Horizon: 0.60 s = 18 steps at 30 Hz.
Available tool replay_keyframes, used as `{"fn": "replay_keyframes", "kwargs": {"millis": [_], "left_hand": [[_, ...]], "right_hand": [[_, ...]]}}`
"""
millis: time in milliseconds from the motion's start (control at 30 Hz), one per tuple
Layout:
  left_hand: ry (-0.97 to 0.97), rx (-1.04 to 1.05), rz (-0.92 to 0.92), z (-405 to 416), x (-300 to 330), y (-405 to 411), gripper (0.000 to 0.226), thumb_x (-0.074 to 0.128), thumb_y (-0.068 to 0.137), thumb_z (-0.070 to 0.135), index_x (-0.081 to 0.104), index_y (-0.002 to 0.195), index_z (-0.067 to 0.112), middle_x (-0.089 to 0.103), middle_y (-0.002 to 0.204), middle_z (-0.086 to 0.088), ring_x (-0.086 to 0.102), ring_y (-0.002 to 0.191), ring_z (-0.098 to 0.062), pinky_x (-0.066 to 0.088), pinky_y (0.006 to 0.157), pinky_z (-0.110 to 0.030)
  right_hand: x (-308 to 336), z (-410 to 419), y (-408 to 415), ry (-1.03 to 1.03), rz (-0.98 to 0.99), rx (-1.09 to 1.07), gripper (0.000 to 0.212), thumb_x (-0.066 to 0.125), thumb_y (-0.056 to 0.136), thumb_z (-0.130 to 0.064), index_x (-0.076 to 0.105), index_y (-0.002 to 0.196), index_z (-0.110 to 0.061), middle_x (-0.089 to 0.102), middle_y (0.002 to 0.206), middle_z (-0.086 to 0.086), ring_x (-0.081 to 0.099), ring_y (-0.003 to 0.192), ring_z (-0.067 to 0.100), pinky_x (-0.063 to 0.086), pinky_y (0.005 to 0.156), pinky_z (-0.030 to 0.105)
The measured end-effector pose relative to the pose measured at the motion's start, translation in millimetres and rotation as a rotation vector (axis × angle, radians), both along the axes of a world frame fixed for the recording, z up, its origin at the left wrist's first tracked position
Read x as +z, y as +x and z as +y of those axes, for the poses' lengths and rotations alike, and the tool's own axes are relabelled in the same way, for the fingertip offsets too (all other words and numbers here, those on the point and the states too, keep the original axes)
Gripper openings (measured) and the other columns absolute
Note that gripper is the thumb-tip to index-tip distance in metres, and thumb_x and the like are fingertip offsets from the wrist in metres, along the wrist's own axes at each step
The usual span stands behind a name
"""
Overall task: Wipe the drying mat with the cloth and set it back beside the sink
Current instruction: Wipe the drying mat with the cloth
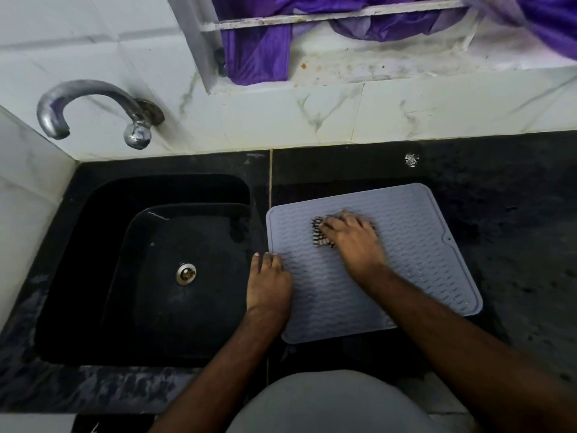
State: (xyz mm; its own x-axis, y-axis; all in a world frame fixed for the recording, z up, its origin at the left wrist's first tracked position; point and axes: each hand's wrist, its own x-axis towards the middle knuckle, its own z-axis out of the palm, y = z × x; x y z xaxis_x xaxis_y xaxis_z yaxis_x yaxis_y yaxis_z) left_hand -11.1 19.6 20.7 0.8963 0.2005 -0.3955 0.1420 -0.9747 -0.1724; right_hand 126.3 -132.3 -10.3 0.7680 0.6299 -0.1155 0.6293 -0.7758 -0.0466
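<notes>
A grey ridged drying mat lies flat on the black counter, just right of the sink. My right hand presses a small black-and-white checked cloth onto the mat's upper middle; the hand is blurred and hides most of the cloth. My left hand rests with straight fingers on the mat's left edge, holding it down against the counter.
A curved metal tap sticks out of the tiled wall above the black sink, whose drain shows at the bottom. Dark stone counter stretches to the right. Purple fabric hangs at the window ledge behind.
</notes>
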Motion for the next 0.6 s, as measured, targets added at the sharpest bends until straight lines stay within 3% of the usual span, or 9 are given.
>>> {"fn": "replay_keyframes", "kwargs": {"millis": [233, 333, 433, 600], "left_hand": [[-0.002, -0.003, 0.018, 1.5, -6.3, 0.2, 0.051, 0.052, 0.097, 0.014, 0.046, 0.146, 0.004, 0.029, 0.159, -0.016, 0.024, 0.149, -0.032, 0.008, 0.126, -0.052], [0.042, -0.037, 0.049, -2.7, -4.0, 5.2, 0.052, 0.056, 0.095, 0.018, 0.047, 0.145, 0.004, 0.035, 0.153, -0.017, 0.03, 0.145, -0.033, 0.01, 0.126, -0.052], [0.128, -0.105, 0.103, -11.7, 2.7, 15.8, 0.053, 0.052, 0.098, 0.023, 0.043, 0.148, 0.004, 0.037, 0.15, -0.02, 0.035, 0.14, -0.035, 0.013, 0.125, -0.052], [0.253, -0.186, 0.194, -18.5, 4.0, 30.8, 0.047, 0.055, 0.098, 0.03, 0.053, 0.141, 0.01, 0.04, 0.147, -0.023, 0.037, 0.137, -0.038, 0.018, 0.122, -0.056]], "right_hand": [[17.4, -15.9, 12.2, -0.073, -0.031, -0.139, 0.049, 0.056, 0.097, -0.016, 0.052, 0.143, -0.03, 0.044, 0.153, -0.005, 0.035, 0.142, 0.024, 0.028, 0.116, 0.047], [18.1, 17.7, -2.3, 0.068, 0.037, -0.039, 0.054, 0.052, 0.099, -0.017, 0.043, 0.15, -0.032, 0.036, 0.159, -0.006, 0.029, 0.146, 0.024, 0.024, 0.117, 0.047], [2.6, 40.8, -20.3, 0.037, 0.083, 0.129, 0.06, 0.053, 0.1, -0.02, 0.034, 0.154, -0.033, 0.026, 0.164, -0.006, 0.019, 0.151, 0.025, 0.017, 0.121, 0.048], [-4.5, 3.7, 1.7, 0.046, 0.117, 0.048, 0.053, 0.049, 0.102, -0.027, 0.036, 0.152, -0.041, 0.029, 0.163, -0.011, 0.021, 0.151, 0.024, 0.015, 0.121, 0.048]]}}
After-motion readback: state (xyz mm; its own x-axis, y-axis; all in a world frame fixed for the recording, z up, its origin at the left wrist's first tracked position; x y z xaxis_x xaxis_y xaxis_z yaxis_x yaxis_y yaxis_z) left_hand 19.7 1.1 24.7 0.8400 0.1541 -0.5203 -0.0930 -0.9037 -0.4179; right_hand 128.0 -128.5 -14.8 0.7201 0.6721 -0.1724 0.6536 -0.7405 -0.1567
